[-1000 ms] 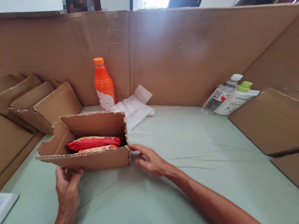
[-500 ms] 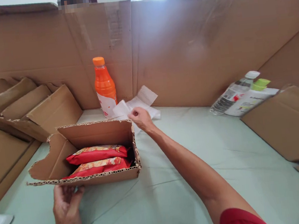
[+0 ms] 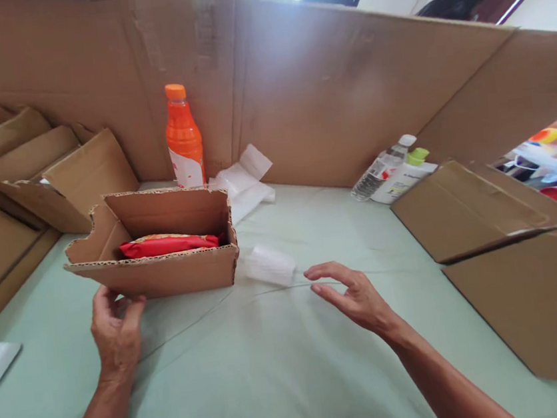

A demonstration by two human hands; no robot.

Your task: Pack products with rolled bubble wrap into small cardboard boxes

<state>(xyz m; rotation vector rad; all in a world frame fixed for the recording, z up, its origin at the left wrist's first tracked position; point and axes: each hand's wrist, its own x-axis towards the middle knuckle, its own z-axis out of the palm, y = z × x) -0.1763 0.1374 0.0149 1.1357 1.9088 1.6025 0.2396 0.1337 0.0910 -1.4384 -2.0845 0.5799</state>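
Note:
An open cardboard box (image 3: pixel 160 276) sits on the pale green cloth, with red snack packets (image 3: pixel 169 243) inside. My left hand (image 3: pixel 115 328) rests against the box's near wall at its left end, fingers loosely spread on the cardboard. My right hand (image 3: pixel 351 292) hovers open to the right of the box, fingers extended and holding nothing. A small white foam sheet (image 3: pixel 269 265) lies, blurred, just off those fingertips beside the box's right corner.
An orange drink bottle (image 3: pixel 183 139) stands behind the box beside more white foam sheets (image 3: pixel 242 181). A clear bottle (image 3: pixel 379 169) and a green-capped bottle (image 3: pixel 403 178) lie at the right. Flattened cartons (image 3: pixel 464 208) are at the right, stacked ones (image 3: pixel 27 170) at the left. Cardboard walls surround the table.
My right hand reached back to the foam sheets, then came forward; one foam sheet now lies by the box and the hand is open. The left hand stayed at the box.

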